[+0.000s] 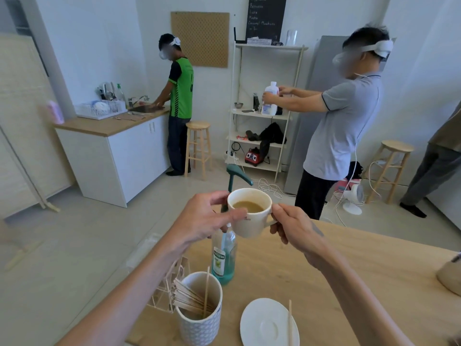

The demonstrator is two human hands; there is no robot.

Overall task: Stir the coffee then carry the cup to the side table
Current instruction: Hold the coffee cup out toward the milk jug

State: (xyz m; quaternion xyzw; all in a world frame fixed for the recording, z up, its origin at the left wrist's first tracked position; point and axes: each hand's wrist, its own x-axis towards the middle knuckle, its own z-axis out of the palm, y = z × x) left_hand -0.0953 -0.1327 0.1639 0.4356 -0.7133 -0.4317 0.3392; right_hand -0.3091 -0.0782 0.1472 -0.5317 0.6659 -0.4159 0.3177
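Observation:
A white cup [250,221] of milky coffee hangs in the air above the wooden table [349,270]. My left hand [207,218] grips its left side, thumb on the wall and fingers at the rim. My right hand [291,226] pinches the handle on the right. Below, a white saucer [267,323] lies on the table with a wooden stir stick [290,323] resting across it.
A patterned holder [199,318] with several wooden sticks stands at the table's front left, a blue pump bottle [224,255] behind it. Two people in headsets work nearby, one at the sink counter [112,128], one by the shelf [262,116]. Stools and floor cables lie beyond.

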